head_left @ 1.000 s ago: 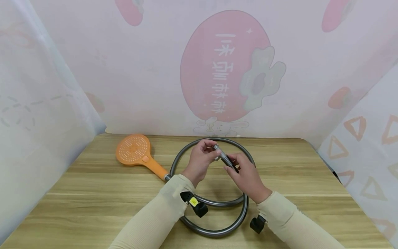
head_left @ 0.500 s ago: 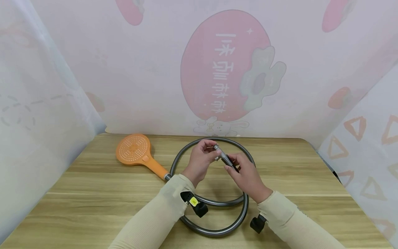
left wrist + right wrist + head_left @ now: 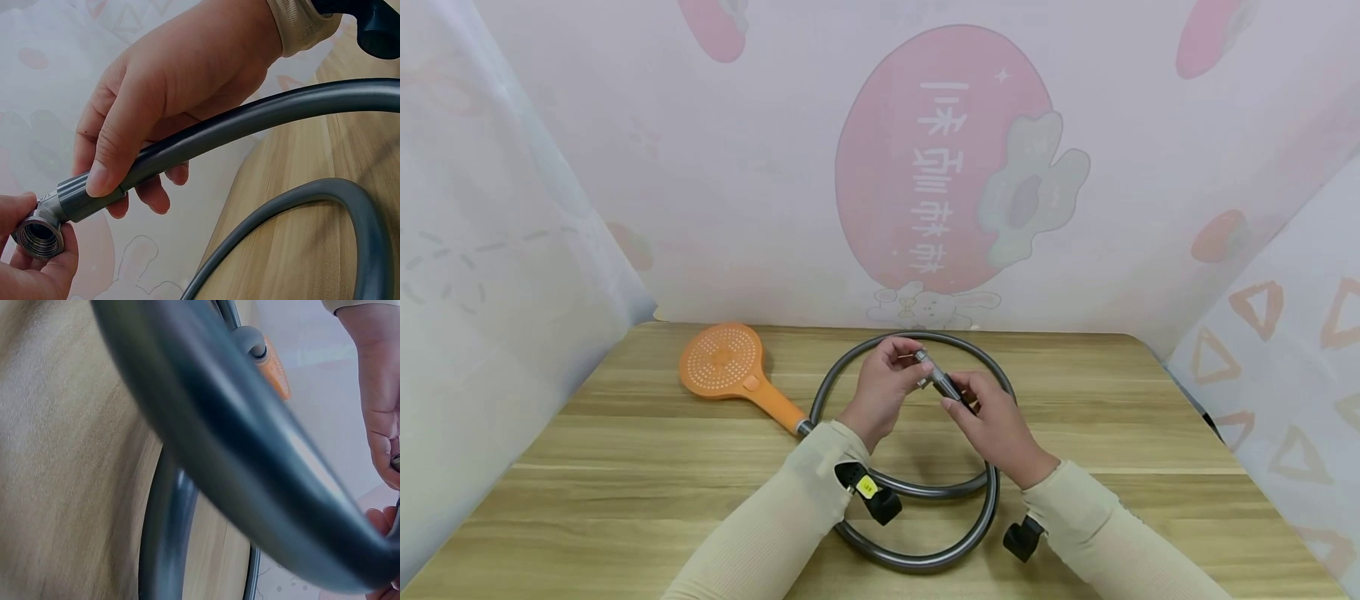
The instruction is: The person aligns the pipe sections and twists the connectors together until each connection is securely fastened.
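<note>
A dark grey shower hose (image 3: pixel 927 563) lies looped on the wooden table, one end joined to an orange shower head (image 3: pixel 722 363). Its other end is raised off the table. My left hand (image 3: pixel 880 393) pinches a silver metal fitting (image 3: pixel 41 230) at that end between thumb and fingers; a threaded opening shows in the left wrist view. My right hand (image 3: pixel 997 427) grips the hose close behind the fitting, its thumb on the dark collar (image 3: pixel 90 195). In the right wrist view the hose (image 3: pixel 231 419) crosses close to the camera and my fingers are mostly cut off.
The shower head rests at the back left of the table (image 3: pixel 587 500), its perforated face up. Printed curtains (image 3: pixel 775 167) stand behind and on both sides. A small black camera (image 3: pixel 880 500) is strapped to each wrist. The hose loops lie beneath both forearms.
</note>
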Tool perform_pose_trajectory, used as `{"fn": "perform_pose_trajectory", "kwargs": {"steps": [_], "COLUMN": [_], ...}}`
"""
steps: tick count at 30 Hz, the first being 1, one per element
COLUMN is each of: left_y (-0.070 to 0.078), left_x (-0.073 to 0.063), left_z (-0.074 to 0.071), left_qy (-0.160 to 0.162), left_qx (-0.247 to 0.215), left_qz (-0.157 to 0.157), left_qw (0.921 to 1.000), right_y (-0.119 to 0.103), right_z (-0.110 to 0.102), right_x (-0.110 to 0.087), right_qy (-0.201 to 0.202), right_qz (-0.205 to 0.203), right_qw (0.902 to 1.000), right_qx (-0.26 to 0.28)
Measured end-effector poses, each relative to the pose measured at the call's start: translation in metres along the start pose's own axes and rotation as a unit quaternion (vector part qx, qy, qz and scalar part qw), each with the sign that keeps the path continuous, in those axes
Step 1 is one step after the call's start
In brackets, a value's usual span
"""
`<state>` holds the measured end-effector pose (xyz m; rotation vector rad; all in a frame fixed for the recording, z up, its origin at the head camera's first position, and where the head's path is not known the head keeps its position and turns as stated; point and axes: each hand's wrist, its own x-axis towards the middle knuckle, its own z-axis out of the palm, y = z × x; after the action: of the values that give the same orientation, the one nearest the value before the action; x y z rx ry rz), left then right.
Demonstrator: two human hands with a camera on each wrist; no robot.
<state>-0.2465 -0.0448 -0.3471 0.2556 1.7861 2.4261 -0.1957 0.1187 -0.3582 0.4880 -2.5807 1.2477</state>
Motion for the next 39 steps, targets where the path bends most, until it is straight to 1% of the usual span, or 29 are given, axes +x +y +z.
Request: {"fn": "perform_pose_trajectory", "kwargs": {"steps": [5, 14, 27, 33, 39], "left_y": [-0.001, -0.0018, -0.0015, -0.0015, -0.0017], "left_x": [0.0005, 0.0011, 0.0013, 0.001, 0.0011], "left_z": [0.0, -0.0003, 0.0002, 0.0002, 0.0005], "left_qy": [0.001, 0.0, 0.001, 0.0, 0.003], "left_qx": [0.0, 0.003, 0.006, 0.004, 0.005], "left_qz": [-0.001, -0.001, -0.008, -0.003, -0.001], "left_qw": [1.0, 1.0, 1.0, 1.0, 1.0], "right_y": [-0.0006, 0.0002, 0.0003, 0.0024, 0.0024], "right_z": [-0.0012, -0.002, -0.0024, -0.0021, -0.0022], "right_x": [0.0005, 0.0007, 0.0012, 0.0009, 0.0013], "right_qy": [-0.008, -0.017, -0.037, -0.049, -0.054], "right_qz": [0.01, 0.016, 0.049, 0.063, 0.07], "right_qw": [0.9999, 0.9995, 0.9972, 0.9946, 0.9936], "right_qx": [0.008, 0.02, 0.043, 0.066, 0.071]}}
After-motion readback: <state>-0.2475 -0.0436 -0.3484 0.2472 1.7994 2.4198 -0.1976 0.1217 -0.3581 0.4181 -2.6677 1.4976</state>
